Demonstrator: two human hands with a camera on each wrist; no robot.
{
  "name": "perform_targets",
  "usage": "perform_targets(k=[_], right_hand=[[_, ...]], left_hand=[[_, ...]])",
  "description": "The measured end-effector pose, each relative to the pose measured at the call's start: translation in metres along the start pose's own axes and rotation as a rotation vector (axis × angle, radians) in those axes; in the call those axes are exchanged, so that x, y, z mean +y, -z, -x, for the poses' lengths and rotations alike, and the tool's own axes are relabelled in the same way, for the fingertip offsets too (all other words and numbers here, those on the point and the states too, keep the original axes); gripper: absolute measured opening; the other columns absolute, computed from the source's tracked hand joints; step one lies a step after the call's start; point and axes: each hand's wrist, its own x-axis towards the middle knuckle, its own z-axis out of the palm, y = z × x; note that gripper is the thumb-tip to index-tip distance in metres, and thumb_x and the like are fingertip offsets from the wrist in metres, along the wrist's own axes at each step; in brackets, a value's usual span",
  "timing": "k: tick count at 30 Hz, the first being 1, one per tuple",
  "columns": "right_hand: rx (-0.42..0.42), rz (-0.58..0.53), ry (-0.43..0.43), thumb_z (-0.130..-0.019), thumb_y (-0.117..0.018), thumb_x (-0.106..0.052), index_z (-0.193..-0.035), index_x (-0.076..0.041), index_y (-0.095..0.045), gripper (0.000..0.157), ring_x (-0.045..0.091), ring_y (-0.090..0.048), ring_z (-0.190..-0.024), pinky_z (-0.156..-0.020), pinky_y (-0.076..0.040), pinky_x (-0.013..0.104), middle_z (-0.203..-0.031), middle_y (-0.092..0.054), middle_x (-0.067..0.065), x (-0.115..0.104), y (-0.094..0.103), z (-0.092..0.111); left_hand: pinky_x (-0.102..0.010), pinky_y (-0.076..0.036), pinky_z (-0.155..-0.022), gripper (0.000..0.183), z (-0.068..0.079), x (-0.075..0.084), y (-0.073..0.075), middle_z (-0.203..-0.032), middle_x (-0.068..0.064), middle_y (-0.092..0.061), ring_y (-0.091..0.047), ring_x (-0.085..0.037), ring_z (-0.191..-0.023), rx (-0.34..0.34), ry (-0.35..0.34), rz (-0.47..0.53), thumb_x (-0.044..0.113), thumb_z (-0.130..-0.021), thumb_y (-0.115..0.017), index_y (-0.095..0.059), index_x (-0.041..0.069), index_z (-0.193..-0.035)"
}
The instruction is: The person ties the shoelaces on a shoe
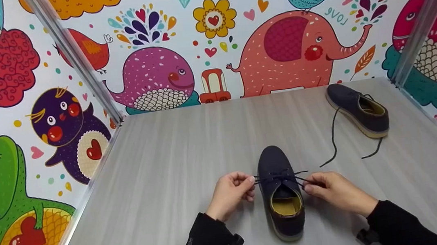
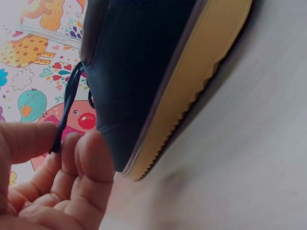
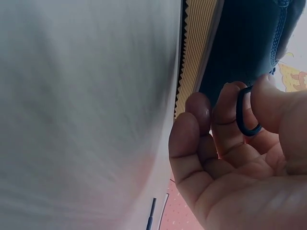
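Note:
A dark navy lace-up shoe (image 1: 273, 159) with a tan ridged sole stands upright on the table, toe pointing away from me. To its left, my left hand (image 1: 232, 190) pinches dark shoelace strands (image 2: 71, 96) between thumb and fingers and holds them out sideways. On the opposite side, my right hand (image 1: 335, 191) pinches a bent loop of shoelace (image 3: 240, 112), its other fingers loosely curled. The laces cross in a bow-like shape over the shoe's tongue. One loose lace end (image 1: 302, 171) sticks out to the right, above my right hand.
A second dark shoe (image 1: 359, 108) lies at the back right of the grey wood-grain table (image 1: 166, 165), with its loose lace (image 1: 333, 138) trailing on the surface. Printed cartoon panels (image 1: 209, 37) with metal corner posts (image 1: 75, 60) close off the back and sides.

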Motion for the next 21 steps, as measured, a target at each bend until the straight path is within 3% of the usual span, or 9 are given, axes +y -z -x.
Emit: perform_targets(k=[6,10,15,21], right_hand=[[-0.037,-0.05,-0.018,-0.105,-0.07,-0.022,-0.105,-0.004,-0.072,0.019,0.006,-0.065,-0.077,-0.066,-0.054,0.022,-0.093,-0.071,0.009,0.0,-0.001,0.001],[-0.042,-0.042,-0.008,-0.103,-0.073,-0.024,-0.106,-0.004,-0.072,0.019,0.002,-0.062,-0.077,-0.067,-0.054,0.021,-0.092,-0.069,0.004,0.0,-0.001,0.002],[-0.038,-0.033,0.009,-0.103,-0.074,-0.023,-0.105,-0.005,-0.071,0.019,0.0,-0.061,-0.076,-0.067,-0.053,0.021,-0.091,-0.069,0.001,0.0,-0.003,0.003],[-0.037,-0.05,0.022,-0.103,-0.073,-0.023,-0.105,-0.005,-0.072,0.018,0.001,-0.062,-0.076,-0.067,-0.053,0.021,-0.089,-0.071,0.001,0.0,-0.006,0.004]], left_hand=[[-0.026,-0.062,-0.064,0.02,0.0,-0.001,0.001,-0.083,-0.006,-0.072,-0.067,-0.012,-0.067,-0.002,0.01,-0.015,0.015,-0.102,-0.074,-0.069,-0.004,-0.106],[-0.028,-0.063,-0.064,0.024,0.002,0.0,-0.002,-0.086,-0.011,-0.073,-0.067,-0.013,-0.067,-0.004,-0.028,-0.088,0.019,-0.1,-0.077,-0.07,-0.003,-0.106],[-0.027,-0.06,-0.062,0.034,0.009,0.004,-0.012,-0.082,0.0,-0.068,-0.064,-0.008,-0.066,-0.01,-0.138,-0.289,0.034,-0.097,-0.081,-0.071,0.002,-0.102],[-0.018,-0.041,-0.059,0.042,0.019,0.01,-0.025,-0.074,0.011,-0.056,-0.05,0.0,-0.065,-0.02,-0.251,-0.539,0.047,-0.091,-0.085,-0.068,0.01,-0.089]])
